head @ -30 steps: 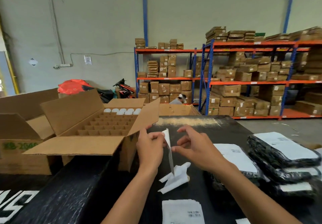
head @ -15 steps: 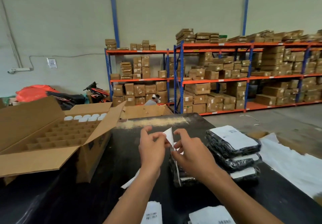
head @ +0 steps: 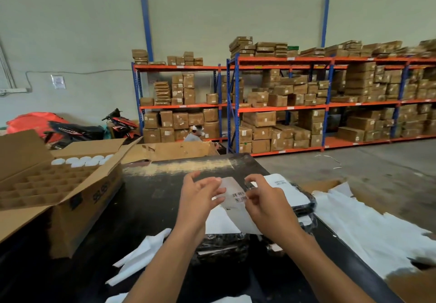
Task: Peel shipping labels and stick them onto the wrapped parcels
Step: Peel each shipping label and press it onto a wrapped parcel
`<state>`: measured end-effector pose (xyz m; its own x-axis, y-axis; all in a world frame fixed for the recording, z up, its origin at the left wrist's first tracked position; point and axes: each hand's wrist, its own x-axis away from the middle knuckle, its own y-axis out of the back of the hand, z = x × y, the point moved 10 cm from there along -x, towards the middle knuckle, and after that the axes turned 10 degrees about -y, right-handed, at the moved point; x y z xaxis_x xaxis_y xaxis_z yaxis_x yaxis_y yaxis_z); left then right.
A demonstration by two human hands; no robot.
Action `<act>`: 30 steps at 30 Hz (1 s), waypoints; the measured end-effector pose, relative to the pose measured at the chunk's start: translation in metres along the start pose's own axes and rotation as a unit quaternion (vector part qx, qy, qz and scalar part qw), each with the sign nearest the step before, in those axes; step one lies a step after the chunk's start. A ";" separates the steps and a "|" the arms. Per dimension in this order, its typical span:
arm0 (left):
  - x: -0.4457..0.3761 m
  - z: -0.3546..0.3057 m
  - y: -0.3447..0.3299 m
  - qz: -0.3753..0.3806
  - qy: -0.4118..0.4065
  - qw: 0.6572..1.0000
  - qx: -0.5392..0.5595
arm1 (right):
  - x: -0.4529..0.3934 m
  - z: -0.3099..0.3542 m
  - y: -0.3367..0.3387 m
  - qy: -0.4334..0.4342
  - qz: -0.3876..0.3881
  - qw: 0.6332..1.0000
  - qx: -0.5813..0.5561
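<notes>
Two hands are meeting over a black, glossy table (head: pixel 146 208), and the warehouse is stretching out behind them: a pale wall, a grey concrete floor, and blue-and-orange racks (head: pixel 283 107) sagging under brown taped cartons. An open cardboard box (head: pixel 59 194) with a honeycomb of dividers is sitting at the table's left edge, white round caps showing in its far row. White backing scraps (head: pixel 141 255) are lying crumpled near the front, and a heap of torn white paper (head: pixel 368 227) is filling a box to the right. The left hand (head: pixel 198 199) is pinching one side of a shipping label (head: pixel 233 194), the right hand (head: pixel 266 201) is pinching the other, holding the thin white sheet, barcodes facing up, just above a black plastic-wrapped parcel (head: pixel 221 246). Labelled parcels (head: pixel 304 206), shiny and lumpy, are stacking up just behind the right hand.
</notes>
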<state>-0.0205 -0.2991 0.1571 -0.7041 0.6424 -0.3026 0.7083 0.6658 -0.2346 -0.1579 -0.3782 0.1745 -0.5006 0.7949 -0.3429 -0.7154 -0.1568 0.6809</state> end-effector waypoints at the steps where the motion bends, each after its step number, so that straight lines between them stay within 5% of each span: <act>1: -0.003 -0.004 0.002 0.002 -0.011 1.000 -0.023 | -0.004 -0.004 0.002 -0.010 0.002 1.000 -0.027; 6: -0.023 -0.009 0.022 0.036 -0.051 0.976 -0.211 | -0.022 -0.011 0.012 -0.068 0.026 0.979 -0.192; 10: -0.029 0.011 0.021 0.137 0.022 0.976 -0.166 | -0.033 -0.016 0.004 -0.109 0.048 0.953 -0.280; 30: -0.082 0.086 0.055 0.099 0.052 0.960 -0.255 | -0.089 -0.063 -0.096 -0.190 0.087 0.971 -0.117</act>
<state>0.0805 -0.3474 0.0895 -0.5789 0.7920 -0.1940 0.7300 0.6094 0.3093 -0.0756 -0.4709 0.0984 -0.4391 0.8966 0.0576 -0.7497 -0.4010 0.5264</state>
